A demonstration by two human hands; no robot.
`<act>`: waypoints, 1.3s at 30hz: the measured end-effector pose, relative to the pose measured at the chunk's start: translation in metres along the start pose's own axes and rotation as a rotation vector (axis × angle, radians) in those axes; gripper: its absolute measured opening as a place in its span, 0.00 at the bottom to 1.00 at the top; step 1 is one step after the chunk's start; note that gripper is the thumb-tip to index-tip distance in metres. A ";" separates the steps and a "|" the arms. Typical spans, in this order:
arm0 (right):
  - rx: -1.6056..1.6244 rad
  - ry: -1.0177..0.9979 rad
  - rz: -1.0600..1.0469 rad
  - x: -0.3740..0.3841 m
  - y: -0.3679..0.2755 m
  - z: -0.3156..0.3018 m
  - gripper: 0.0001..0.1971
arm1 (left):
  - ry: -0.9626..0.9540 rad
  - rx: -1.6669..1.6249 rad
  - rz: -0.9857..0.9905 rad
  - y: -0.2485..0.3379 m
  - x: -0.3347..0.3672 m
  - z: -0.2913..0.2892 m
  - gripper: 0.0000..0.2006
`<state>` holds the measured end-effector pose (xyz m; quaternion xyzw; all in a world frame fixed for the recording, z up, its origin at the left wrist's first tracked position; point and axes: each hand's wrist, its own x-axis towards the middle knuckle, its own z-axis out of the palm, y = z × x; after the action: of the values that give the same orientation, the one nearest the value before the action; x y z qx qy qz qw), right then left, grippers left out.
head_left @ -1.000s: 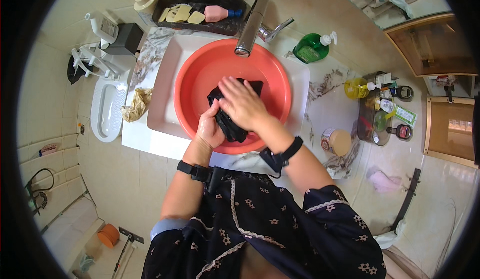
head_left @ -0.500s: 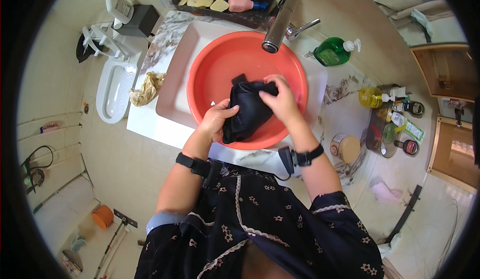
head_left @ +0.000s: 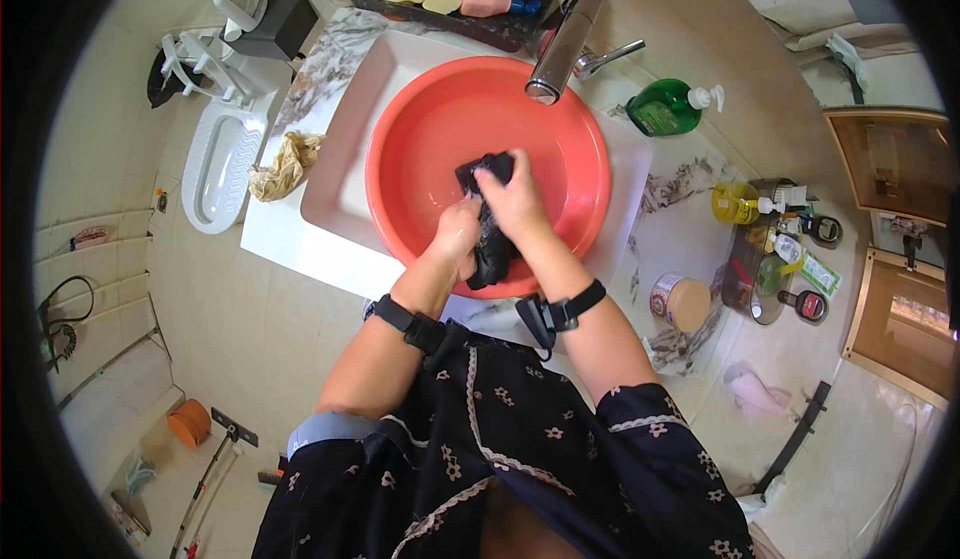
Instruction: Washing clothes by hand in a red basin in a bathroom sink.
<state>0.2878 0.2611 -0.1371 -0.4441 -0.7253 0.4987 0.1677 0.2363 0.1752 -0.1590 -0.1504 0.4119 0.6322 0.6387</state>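
Observation:
A black cloth (head_left: 490,261) is bunched into a narrow bundle over the near part of a round coral-red basin (head_left: 388,109). My right hand (head_left: 515,197) is closed round its upper part, thumb across the top. Lower down, my left hand (head_left: 457,234) grips the cloth's left side, its fingers partly hidden by the fabric. The two hands are close together, and the cloth's lower end reaches the basin's near rim. Wet-looking highlights show on the basin floor. What kind of garment or cloth it is cannot be made out.
The basin stands in a white sink (head_left: 335,174) under a metal faucet (head_left: 567,44). A green pump bottle (head_left: 664,108) is at the right, with a lidded jar (head_left: 682,301) nearer. A crumpled beige cloth (head_left: 287,167) lies left; a black tray (head_left: 440,19) of soap pieces stands behind.
The spread, rounded black cloth is now squeezed into a narrow bundle. My right hand has moved left and closed over it; my left hand has shifted slightly right.

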 end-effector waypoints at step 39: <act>-0.214 -0.173 -0.594 -0.057 -0.012 -0.015 0.08 | 0.116 -0.113 0.023 0.030 -0.010 0.008 0.14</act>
<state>0.3241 0.2222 -0.1089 -0.1844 -0.8830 0.3847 0.1956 0.2121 0.1787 -0.1375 -0.2179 0.4138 0.6519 0.5969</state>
